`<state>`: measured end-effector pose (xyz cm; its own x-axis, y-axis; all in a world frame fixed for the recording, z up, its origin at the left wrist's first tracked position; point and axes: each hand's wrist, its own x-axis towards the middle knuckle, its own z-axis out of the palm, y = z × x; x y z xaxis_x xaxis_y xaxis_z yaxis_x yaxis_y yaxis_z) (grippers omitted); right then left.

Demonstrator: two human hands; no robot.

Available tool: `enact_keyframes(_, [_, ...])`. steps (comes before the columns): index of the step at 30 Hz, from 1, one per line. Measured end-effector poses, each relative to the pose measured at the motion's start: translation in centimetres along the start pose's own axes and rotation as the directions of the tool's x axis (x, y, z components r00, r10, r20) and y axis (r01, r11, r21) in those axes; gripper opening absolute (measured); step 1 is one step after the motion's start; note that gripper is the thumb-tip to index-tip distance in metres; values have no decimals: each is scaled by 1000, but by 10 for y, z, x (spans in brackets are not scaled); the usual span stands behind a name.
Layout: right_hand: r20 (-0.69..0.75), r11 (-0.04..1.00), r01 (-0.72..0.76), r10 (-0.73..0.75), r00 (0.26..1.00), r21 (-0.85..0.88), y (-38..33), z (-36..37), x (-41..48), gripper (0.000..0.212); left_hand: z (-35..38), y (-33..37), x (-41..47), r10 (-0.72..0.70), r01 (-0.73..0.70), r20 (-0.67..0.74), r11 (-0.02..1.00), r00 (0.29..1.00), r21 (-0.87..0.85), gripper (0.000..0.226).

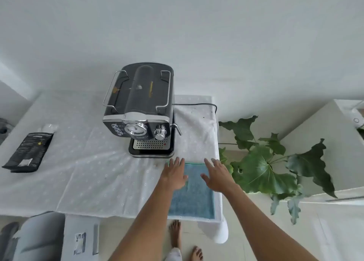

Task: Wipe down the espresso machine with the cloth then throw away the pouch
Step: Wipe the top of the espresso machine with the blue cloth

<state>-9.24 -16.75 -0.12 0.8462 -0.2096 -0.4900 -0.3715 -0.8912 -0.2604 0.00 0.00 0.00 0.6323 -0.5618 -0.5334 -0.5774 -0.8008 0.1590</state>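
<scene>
Espresso machine (140, 111), black and chrome, at the table's (59, 172) far edge. Blue cloth (194, 196) flat at the near right corner, under both hands. Black pouch (26, 152) lying near the left edge. Left hand (174, 175) and right hand (217, 175) spread flat, fingers apart, gripping nothing.
</scene>
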Motion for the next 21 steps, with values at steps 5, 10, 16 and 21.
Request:
enact_keyframes(5, [3, 999, -9, 9, 1000, -36, -1, 23, 18, 71, 11, -12, 18, -17, 18, -9, 998, 1000, 68, 67])
enact_keyframes(10, [-93, 997, 8, -15, 996, -79, -5, 24, 26, 49, 12, -13, 25, 12, 1, -157, 996, 988, 85, 40])
enact_keyframes(16, [-175, 998, -5, -5, 984, -57, -13, 24, 31, 16, 13, -16, 30, 42, -29, -184, 997, 982, 73, 33])
enact_keyframes(21, [-182, 1000, 24, -23, 983, 2, -16, 10, 16, 11, 11, -20, 14, 95, -104, -221, 994, 971, -30, 30])
